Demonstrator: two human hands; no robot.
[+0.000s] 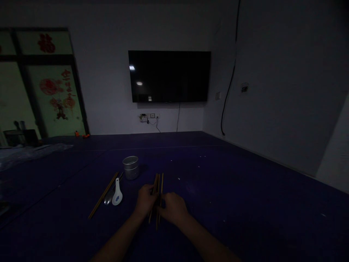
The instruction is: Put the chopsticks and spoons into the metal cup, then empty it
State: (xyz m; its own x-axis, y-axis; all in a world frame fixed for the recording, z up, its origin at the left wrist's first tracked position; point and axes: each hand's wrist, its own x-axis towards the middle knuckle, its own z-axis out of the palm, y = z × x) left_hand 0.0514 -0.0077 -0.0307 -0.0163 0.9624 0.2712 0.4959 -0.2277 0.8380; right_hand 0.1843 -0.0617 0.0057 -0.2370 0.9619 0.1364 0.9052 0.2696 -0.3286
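Note:
A bundle of wooden chopsticks [159,183] lies between my two hands on the dark purple floor mat [231,189]. My left hand [145,201] grips the bundle from the left with closed fingers. My right hand [173,208] closes on it from the right, lower down. The sticks' far ends poke out beyond my fingers. Another pair of chopsticks [104,195] lies apart to the left, next to a white ceramic spoon [117,193] and a metal spoon [108,198]. A small metal cup [131,167] stands just behind them.
A black television [169,76] hangs on the far wall above a wall socket [148,117]. A glass door with red paper decorations [54,87] is at the left. Crumpled clear plastic [24,153] lies on the mat at the far left.

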